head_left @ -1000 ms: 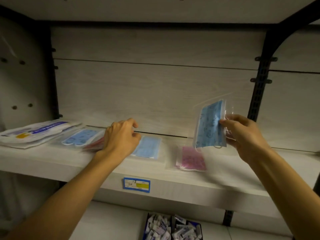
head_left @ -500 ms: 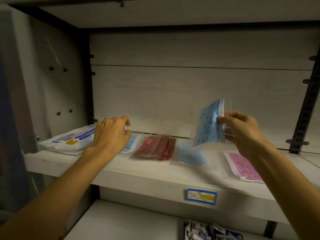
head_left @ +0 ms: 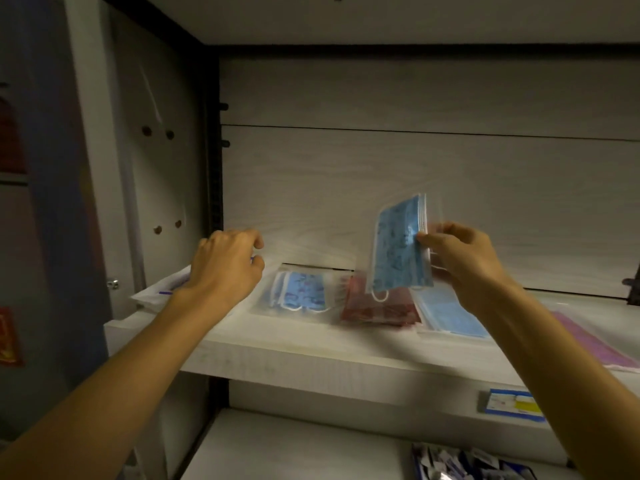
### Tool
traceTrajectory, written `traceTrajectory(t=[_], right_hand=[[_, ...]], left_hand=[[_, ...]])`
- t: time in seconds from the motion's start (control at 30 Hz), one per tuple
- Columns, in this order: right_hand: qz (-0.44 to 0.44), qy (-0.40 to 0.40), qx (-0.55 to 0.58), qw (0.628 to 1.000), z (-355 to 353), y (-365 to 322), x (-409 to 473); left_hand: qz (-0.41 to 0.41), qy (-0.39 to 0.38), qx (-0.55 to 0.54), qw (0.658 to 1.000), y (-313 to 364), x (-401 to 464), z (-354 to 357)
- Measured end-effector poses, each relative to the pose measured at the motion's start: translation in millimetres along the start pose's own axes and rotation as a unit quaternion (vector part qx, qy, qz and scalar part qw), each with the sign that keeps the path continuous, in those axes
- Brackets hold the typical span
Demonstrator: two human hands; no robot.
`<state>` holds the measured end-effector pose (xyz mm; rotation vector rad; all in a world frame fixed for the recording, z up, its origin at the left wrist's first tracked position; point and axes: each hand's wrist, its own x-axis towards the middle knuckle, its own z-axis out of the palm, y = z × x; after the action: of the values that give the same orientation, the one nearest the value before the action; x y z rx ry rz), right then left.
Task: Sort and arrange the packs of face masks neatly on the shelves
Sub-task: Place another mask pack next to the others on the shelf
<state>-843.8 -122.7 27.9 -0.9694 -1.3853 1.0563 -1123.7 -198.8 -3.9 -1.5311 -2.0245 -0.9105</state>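
Observation:
My right hand (head_left: 464, 261) pinches a clear pack of blue patterned face masks (head_left: 398, 251) and holds it upright above the shelf (head_left: 311, 355). Flat on the shelf lie a blue patterned pack (head_left: 301, 292), a dark red pack (head_left: 374, 310), a plain blue pack (head_left: 450, 313) and a pink pack (head_left: 599, 344) at the right edge. My left hand (head_left: 225, 265) hovers over a large white pack (head_left: 156, 294) at the shelf's left end with its fingers curled. Its grip is hidden.
The shelf unit's side panel (head_left: 152, 168) closes off the left. A blue and yellow price label (head_left: 512, 405) is on the shelf's front edge. On the lower shelf (head_left: 294, 448), a box of small packets (head_left: 467, 464) stands at the right.
The view has swung left. My left hand moved left off the flat packs to the white pack. My right hand carried the blue pack leftward, over the red pack.

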Motion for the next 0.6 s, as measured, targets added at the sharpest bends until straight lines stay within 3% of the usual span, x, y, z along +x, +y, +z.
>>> traceTrajectory(t=[0.4,0.6], right_hand=[[-0.005,0.080,-0.056,0.995,-82.3,-7.0,-16.7],[-0.005,0.109,-0.079,0.991,-163.4,-9.8,-17.8]], left_hand=[[0.056,-0.034,-0.067,0.996,73.0,-2.3,40.8],[0.080,-0.032,-0.097,0.992,153.4,-11.4,54.1]])
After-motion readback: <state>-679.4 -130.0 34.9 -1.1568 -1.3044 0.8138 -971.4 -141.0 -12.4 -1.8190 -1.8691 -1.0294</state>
